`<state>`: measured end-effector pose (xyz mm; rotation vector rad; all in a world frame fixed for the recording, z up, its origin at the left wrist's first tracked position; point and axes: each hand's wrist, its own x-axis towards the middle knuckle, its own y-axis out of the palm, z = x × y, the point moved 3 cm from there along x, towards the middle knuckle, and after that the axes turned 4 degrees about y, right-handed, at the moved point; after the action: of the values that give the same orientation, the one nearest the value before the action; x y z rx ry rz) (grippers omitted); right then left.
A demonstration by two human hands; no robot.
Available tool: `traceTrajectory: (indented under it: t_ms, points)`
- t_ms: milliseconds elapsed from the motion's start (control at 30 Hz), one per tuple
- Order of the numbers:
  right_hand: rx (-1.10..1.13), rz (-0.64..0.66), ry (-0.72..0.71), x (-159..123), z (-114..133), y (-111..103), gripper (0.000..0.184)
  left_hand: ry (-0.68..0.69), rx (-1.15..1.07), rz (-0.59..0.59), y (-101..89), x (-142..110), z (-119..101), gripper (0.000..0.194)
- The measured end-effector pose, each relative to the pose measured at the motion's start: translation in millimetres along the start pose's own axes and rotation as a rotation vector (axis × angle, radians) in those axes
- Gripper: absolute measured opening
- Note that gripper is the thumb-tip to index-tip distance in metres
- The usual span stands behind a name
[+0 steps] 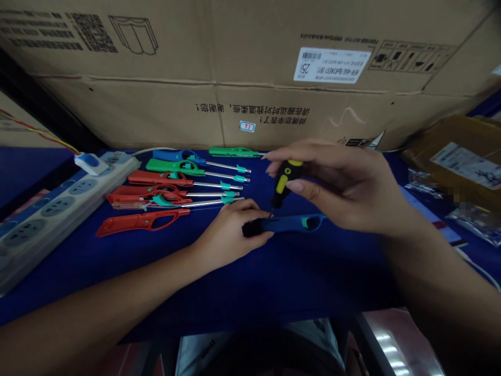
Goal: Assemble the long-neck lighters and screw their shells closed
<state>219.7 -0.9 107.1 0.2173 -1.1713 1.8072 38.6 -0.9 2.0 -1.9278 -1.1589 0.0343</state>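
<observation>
Between the fingers and thumb of my left hand (230, 232) is the dark end of a blue long-neck lighter (287, 224), which lies across the blue table. My right hand (344, 183) grips the black and yellow handle of a screwdriver (285, 181). The screwdriver tilts, its thin shaft pointing down to the lighter's body close to my left fingertips. Whether the tip sits in a screw is too small to tell. To the left lie several lighters: a blue one (176, 156), a green one (176, 166), red ones (160, 178) and a separate red casing half (136, 222).
A white power strip (62, 209) with a plug (92, 163) lines the left side. Behind the lighters stands a large cardboard box (156, 99); another green lighter (233, 151) lies against it. A taped brown parcel (457, 151) and clear plastic bags (475, 224) are at right.
</observation>
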Motion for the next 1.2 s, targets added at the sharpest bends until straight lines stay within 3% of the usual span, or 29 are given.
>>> traceTrajectory:
  t_ms: [133, 300, 467, 633, 767, 833, 933, 1000, 1133, 1200]
  points:
    - [-0.158, -0.206, 0.001, -0.3, -4.0, -2.2, 0.021, -0.009, -0.004, 0.005, 0.0, 0.2, 0.1, 0.027]
    - [-0.052, 0.024, -0.036, 2.0, -4.4, 0.0, 0.033, 0.008, -0.004, 0.000, -0.1, 0.7, -1.4, 0.027]
    - [-0.158, -0.181, -0.074, 1.8, -6.6, -5.5, 0.023, 0.001, 0.006, 0.000, 0.4, 0.1, -0.6, 0.028]
    - [-0.092, -0.003, -0.046, 2.1, -6.1, -4.5, 0.033, 0.007, -0.002, 0.003, 1.2, 0.6, 0.5, 0.027]
    - [-0.141, -0.185, -0.039, 0.1, -4.5, -7.5, 0.026, 0.001, 0.005, -0.004, 0.6, 0.6, 0.3, 0.027]
    - [-0.228, -0.209, -0.064, 0.1, -1.1, -9.2, 0.021, 0.002, 0.007, -0.003, 0.0, 0.6, -0.4, 0.027]
    - [-0.210, 0.007, -0.063, 0.8, 2.1, -9.6, 0.031, 0.007, 0.006, 0.004, -0.4, 0.5, -0.8, 0.028]
    - [-0.127, 0.060, -0.058, 0.2, 2.2, -10.3, 0.036, 0.008, 0.007, 0.001, -0.2, 0.6, -0.4, 0.027]
    - [-0.135, -0.130, -0.054, -0.1, -0.1, -9.7, 0.027, 0.011, 0.011, -0.005, 0.4, 0.8, 0.0, 0.026]
    - [-0.192, -0.140, -0.050, 0.5, 0.4, -7.3, 0.023, 0.011, 0.014, 0.000, 0.5, 0.8, -0.3, 0.026]
